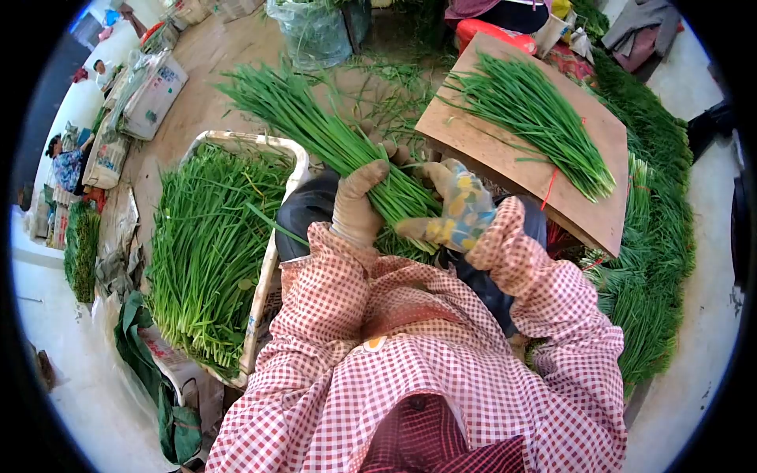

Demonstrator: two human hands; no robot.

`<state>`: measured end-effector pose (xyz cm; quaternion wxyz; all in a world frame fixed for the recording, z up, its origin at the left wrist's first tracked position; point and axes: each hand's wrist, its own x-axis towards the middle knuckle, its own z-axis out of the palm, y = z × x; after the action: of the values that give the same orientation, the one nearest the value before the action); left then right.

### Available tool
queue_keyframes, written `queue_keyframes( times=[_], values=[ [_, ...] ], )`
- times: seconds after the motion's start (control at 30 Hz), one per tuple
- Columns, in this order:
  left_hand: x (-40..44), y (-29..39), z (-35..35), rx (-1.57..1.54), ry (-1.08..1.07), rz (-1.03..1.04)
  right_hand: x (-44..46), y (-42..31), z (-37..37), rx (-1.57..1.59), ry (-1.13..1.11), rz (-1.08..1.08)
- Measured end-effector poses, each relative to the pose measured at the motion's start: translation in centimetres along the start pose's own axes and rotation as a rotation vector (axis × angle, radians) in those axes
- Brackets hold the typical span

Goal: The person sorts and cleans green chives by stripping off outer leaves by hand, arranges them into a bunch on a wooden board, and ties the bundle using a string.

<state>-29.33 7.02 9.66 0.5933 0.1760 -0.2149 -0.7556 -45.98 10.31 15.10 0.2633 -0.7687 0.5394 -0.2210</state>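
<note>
A loose bunch of garlic chives [315, 134] slants across my lap, leaf tips toward the upper left and pale stem ends toward me. My left hand [356, 203], in a beige work glove, is wrapped round its middle. Near the stem ends, my right hand [459, 206], in a glove with a yellow and blue pattern, grips the same bunch with the thumb across the stems. Some of its fingers are hidden behind the chives. On the wooden board [445, 118] to my right lies another bunch of chives [544, 118] with a red tie [550, 188].
A white crate [260, 315] full of loose chives [209, 252] stands at my left. Stacked chives [650, 229] line the right wall. A clear plastic bag [311, 35] of greens stands ahead. Other people, one in a blue patterned top [69, 167], are farther off among white boxes [154, 94].
</note>
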Motion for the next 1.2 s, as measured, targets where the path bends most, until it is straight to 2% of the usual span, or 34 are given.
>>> queue_keyframes(
  times=[0.1, 0.17, 0.27, 0.33, 0.47, 0.53, 0.6, 0.63, 0.73, 0.87, 0.93, 1.0, 1.2],
  values=[
    [-0.7, 0.6, 1.7, 0.085, 0.012, 0.116, 0.6, -0.1, 1.7, 0.042, 0.122, -0.030],
    [-1.0, 1.0, 1.3, 0.139, 0.032, 0.122, 0.7, 0.1, 2.9, 0.122, 0.244, -0.098],
    [-0.9, 0.9, 0.5, 0.200, 0.010, 0.127, 0.9, 0.0, 3.8, 0.098, 0.320, -0.093],
    [-0.9, 0.2, 0.3, 0.221, 0.075, 0.175, 1.0, 0.2, 4.5, 0.169, 0.367, -0.070],
    [-0.5, -0.2, -0.8, 0.201, 0.104, 0.132, 1.2, 0.8, 5.4, 0.366, 0.479, -0.065],
    [-0.2, -0.1, -0.9, 0.123, 0.049, 0.095, 1.6, 2.2, 6.6, 0.464, 0.487, -0.079],
    [0.1, -0.2, -2.6, 0.055, 0.077, 0.040, 1.8, 2.8, 7.4, 1.066, 0.503, 0.034],
    [0.1, 0.0, -2.7, -0.009, 0.102, -0.020, 1.4, 2.5, 7.0, 1.154, 0.445, 0.020],
    [0.2, 0.2, -2.3, -0.068, 0.146, -0.013, 1.3, 1.8, 7.3, 1.338, 0.419, 0.056],
    [0.6, 1.8, -2.6, -0.030, 0.176, 0.044, 1.8, 1.7, 7.4, 1.343, 0.429, -0.015],
    [1.0, 2.6, -2.8, -0.146, 0.159, 0.094, 1.8, 1.3, 7.1, 1.395, 0.387, -0.063],
    [1.1, 3.2, -2.6, -0.061, 0.247, 0.134, 2.0, 1.0, 7.3, 1.406, 0.381, -0.099],
    [0.6, 5.5, -2.1, 0.024, 0.127, 0.234, 1.3, 0.5, 7.3, 1.344, 0.295, -0.162]
  ],
)
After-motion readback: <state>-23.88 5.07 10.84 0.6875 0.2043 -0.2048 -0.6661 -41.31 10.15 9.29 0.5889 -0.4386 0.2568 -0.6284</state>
